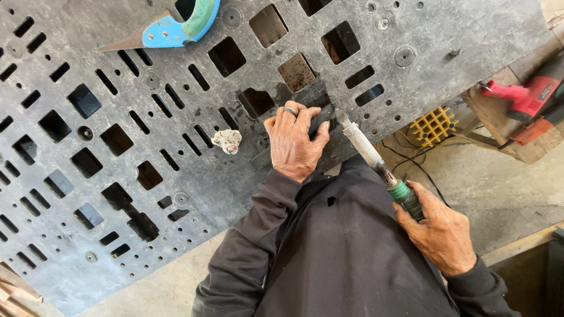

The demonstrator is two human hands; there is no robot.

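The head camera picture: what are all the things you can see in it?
Panel: one, dark grey plastic with many square and slot holes, filling most of the view.
Hand saw: one, blue and green handle, top of the panel.
Crumpled rag: one, pale, on the panel middle.
Heat tool: one, metal barrel with green collar, tip at the panel edge.
Small dark piece: one, black, pressed on the panel.
Power tool: one, red, far right.
Grid piece: one, yellow, below the panel edge.
Left hand: one, ringed, pressing the small dark piece.
Right hand: one, gripping the heat tool.
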